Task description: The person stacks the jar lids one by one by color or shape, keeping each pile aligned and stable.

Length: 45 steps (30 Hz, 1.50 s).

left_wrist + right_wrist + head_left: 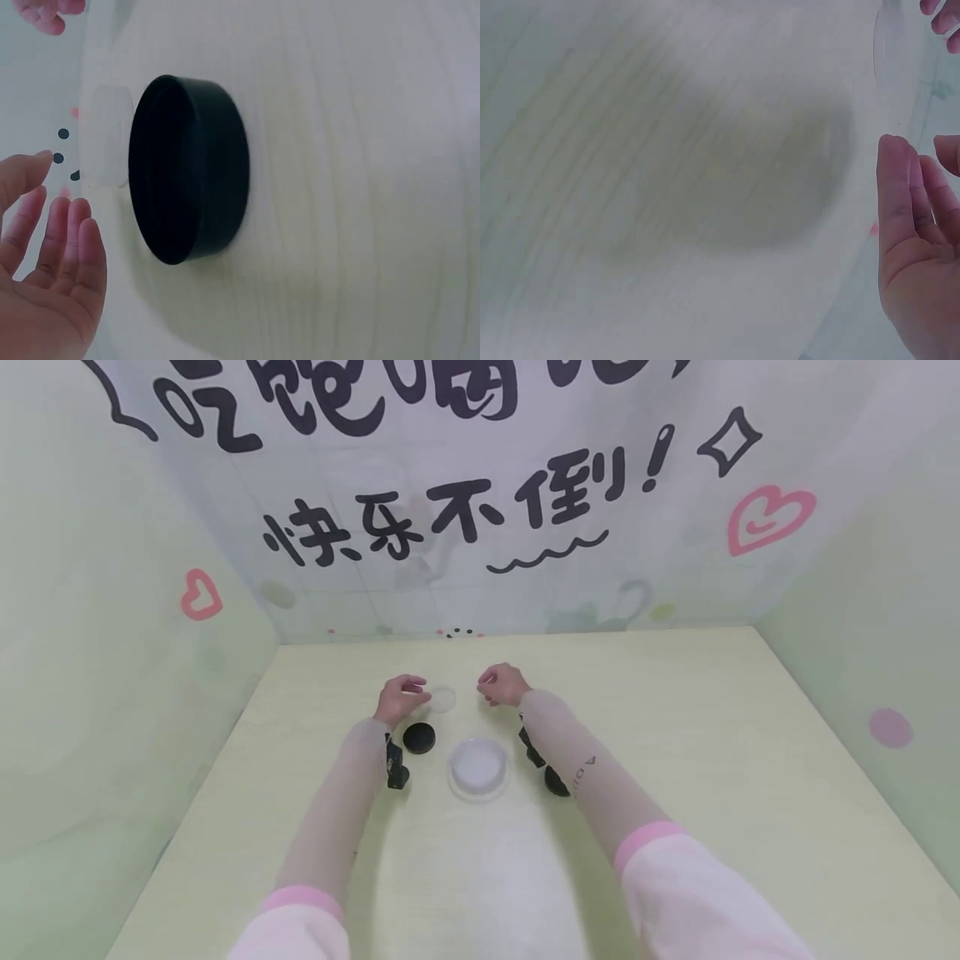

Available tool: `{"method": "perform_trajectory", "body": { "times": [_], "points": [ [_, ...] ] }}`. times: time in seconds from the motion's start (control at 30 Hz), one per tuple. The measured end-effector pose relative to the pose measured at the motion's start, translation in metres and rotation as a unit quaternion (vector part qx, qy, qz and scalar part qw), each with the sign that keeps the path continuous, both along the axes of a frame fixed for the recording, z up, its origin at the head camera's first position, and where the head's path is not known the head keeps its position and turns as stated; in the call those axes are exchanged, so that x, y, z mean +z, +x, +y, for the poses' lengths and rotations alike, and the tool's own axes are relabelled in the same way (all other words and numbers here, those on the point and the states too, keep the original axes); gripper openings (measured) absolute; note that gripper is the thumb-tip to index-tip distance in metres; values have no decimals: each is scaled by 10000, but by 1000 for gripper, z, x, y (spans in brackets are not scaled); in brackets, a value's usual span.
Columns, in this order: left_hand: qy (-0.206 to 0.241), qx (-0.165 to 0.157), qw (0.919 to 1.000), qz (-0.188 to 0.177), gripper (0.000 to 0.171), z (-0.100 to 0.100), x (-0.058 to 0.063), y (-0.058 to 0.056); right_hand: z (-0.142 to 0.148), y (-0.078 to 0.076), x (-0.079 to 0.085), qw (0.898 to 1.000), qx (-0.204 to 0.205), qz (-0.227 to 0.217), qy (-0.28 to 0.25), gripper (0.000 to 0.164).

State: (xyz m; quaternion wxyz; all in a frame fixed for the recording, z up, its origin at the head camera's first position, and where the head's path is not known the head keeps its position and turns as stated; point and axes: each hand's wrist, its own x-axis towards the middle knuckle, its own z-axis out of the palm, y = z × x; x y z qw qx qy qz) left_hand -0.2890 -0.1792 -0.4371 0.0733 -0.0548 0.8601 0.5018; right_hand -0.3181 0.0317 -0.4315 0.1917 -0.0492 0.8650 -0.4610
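A thin, clear round piece, like a lid or ring (442, 699), lies on the table just right of my left hand (402, 697). That hand's fingers are gently bent, with a gap between thumb and fingers, and nothing shows between them. Beyond the clear piece, on its right, my right hand (504, 684) is held with extended fingers and the thumb apart, as the right wrist view shows. Close to the left wrist sits a shallow black round lid (187, 172), its hollow side showing. Whether the left fingertips touch the clear piece I cannot tell.
A round white tub (478, 766) with a clear rim around its base stands between the forearms. Another black round piece (557, 782) is partly hidden under the right forearm. Behind the pale wooden table (675, 710) hangs a printed cloth (450, 585).
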Motion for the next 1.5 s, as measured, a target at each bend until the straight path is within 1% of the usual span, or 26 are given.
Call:
{"method": "perform_trajectory", "body": {
  "times": [0.07, 0.17, 0.27, 0.33, 0.47, 0.57, 0.67, 0.73, 0.8, 0.83, 0.87, 0.9, 0.93, 0.97, 1.03, 1.07, 1.13, 1.17, 1.2, 1.23, 1.27, 1.3, 1.4, 1.43, 1.47, 1.5],
  "points": [
    [-58, -67, 9999, -50, 39, 3, -2, -1, 0, -1, -3, 10000, -36, -35, -79, 27],
    [-127, -37, 9997, -201, 41, 6, -5, -2, -2, 2, -5, 9998, -71, -100, -165, 30],
    [-210, -5, 9992, -353, 42, 5, -8, -4, -7, 5, -7, 9996, -23, -166, -229, 37],
    [-234, -3, 9990, -379, 42, 4, -11, -7, -12, 8, -6, 9994, 35, -211, -256, 41],
    [-255, -35, 9988, -424, 43, 6, -15, -8, -19, 6, -10, 9990, 187, -347, -201, 46],
    [-233, -7, 9986, -477, 43, 9, -15, -7, -18, 2, -17, 9983, 495, -225, -209, 50],
    [-252, -10, 9988, -427, 43, 10, -15, -6, -13, -29, -61, 9952, 825, -90, -526, 57],
    [-302, -18, 9987, -421, 43, 9, -16, -7, -12, -52, -96, 9927, 967, -38, -720, 61],
    [-305, -18, 9985, -448, 44, 7, -19, -8, -12, -78, -132, 9916, 986, -66, -832, 64],
    [-315, -20, 9984, -460, 43, 6, -20, -8, -12, -80, -135, 9916, 986, -168, -815, 63],
    [-328, -28, 9984, -469, 44, 5, -21, -9, -13, -82, -137, 9915, 1012, -153, -802, 62],
    [-354, -55, 9983, -458, 44, 5, -22, -10, -13, -83, -140, 9914, 1036, -30, -803, 62],
    [-361, -75, 9983, -448, 43, 5, -22, -10, -13, -82, -139, 9907, 1088, 46, -816, 62],
    [-387, -94, 9983, -422, 43, 4, -22, -10, -14, -78, -133, 9918, 1053, -55, -726, 60],
    [-481, -154, 9981, -347, 42, 5, -23, -11, -13, -75, -127, 9904, 1102, 4, -832, 58],
    [-521, -185, 9980, -320, 42, 6, -22, -10, -15, -71, -122, 9917, 1073, 54, -711, 56],
    [-595, -216, 9976, -280, 41, 7, -22, -10, -16, -67, -114, 9915, 1087, -130, -706, 53],
    [-628, -227, 9974, -267, 40, 8, -21, -9, -16, -67, -113, 9908, 1114, -136, -751, 52],
    [-661, -234, 9972, -257, 40, 9, -21, -8, -15, -67, -114, 9898, 1168, -17, -812, 53],
    [-674, -232, 9971, -267, 40, 10, -21, -8, -16, -67, -115, 9897, 1193, 5, -788, 52],
    [-686, -218, 9970, -285, 40, 11, -21, -7, -16, -66, -112, 9901, 1188, -89, -739, 51],
    [-692, -201, 9970, -297, 39, 12, -21, -7, -14, -68, -114, 9885, 1240, -116, -859, 52],
    [-730, -190, 9967, -295, 38, 13, -22, -7, -13, -61, -105, 9887, 1237, -46, -849, 49],
    [-742, -200, 9966, -279, 38, 13, -22, -6, -13, -56, -96, 9901, 1177, -116, -750, 47],
    [-747, -203, 9967, -254, 37, 14, -22, -6, -13, -47, -84, 9910, 1129, -195, -688, 46],
    [-746, -208, 9967, -232, 37, 14, -22, -6, -13, -40, -75, 9916, 1113, -165, -640, 44]
  ]
}}
